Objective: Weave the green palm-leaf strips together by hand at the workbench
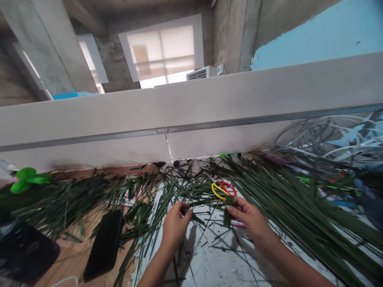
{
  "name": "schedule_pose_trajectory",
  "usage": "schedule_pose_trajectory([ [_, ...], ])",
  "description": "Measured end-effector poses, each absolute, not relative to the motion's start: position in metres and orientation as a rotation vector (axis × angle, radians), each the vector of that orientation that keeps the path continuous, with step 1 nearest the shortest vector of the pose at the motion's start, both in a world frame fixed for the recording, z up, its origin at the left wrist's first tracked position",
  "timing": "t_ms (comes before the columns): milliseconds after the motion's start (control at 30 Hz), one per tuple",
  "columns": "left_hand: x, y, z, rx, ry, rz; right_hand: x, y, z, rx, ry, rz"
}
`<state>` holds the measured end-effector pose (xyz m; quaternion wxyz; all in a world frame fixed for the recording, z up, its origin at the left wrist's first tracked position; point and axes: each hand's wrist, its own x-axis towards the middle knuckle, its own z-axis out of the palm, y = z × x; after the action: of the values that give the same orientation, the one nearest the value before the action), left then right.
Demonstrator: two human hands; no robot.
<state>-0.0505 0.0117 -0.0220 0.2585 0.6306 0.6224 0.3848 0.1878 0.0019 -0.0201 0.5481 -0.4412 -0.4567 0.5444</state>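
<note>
My right hand (249, 221) pinches a small folded piece of green leaf (228, 211) between thumb and fingers, held upright above the white work surface (206, 263). Just behind it lie scissors (223, 190) with one red and one yellow handle loop. To the left, my left hand (176, 223) has its thumb and fingertips curled close together near thin leaf strips; what lies between them, if anything, is too small to make out. Cut green strips (179, 189) are scattered between and beyond both hands.
Long green leaves (287, 199) spread across the right side. A black phone (104, 243) lies at the left, near a dark object (26, 251) and a green balloon-like shape (26, 180). Coiled pale tubing (338, 135) sits at the far right. A low white partition (209, 141) stands behind.
</note>
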Motion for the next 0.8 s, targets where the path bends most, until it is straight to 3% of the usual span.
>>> schedule_pose_trajectory([
  [267, -0.057, 0.011, -0.032, 1.894, 1.852, 0.806, 0.166, -0.005, -0.042, -0.984, -1.266, 1.473],
  [533, -0.053, 0.01, -0.038, 1.96, 1.848, 0.819, 0.137, -0.008, -0.046, -1.014, -1.375, 1.694],
  [800, -0.055, 0.012, -0.041, 1.865, 1.753, 0.921, 0.125, 0.005, -0.049, -1.113, -1.421, 1.589],
])
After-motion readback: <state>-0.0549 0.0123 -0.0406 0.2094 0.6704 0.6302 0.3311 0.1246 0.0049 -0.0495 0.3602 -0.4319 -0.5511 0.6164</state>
